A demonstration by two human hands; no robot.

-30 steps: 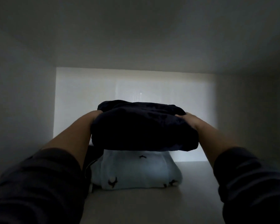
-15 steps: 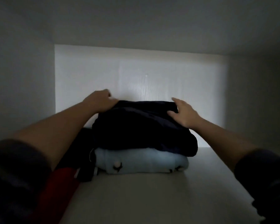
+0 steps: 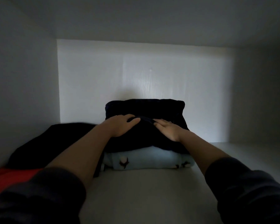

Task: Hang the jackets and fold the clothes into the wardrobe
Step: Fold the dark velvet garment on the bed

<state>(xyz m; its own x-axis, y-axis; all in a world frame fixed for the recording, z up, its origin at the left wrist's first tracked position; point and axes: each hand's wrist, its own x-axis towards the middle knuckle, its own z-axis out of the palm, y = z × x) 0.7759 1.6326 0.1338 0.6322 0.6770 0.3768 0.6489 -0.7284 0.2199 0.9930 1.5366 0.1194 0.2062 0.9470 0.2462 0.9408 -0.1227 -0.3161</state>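
Two arms in dark long sleeves that end partway up the forearms.

The dark grey, soft fabric left sleeve (image 3: 39,196) is loose and thick, and its cuff forms a rounded, slightly bunched edge. The matching dark grey fabric right sleeve (image 3: 249,191) has the same loose folds, with faint darker bands across the cloth. Beyond each cuff the forearm is uncovered down to the bare left hand (image 3: 121,126) and the bare right hand (image 3: 166,130). The light is too dim to make out weave or stitching.
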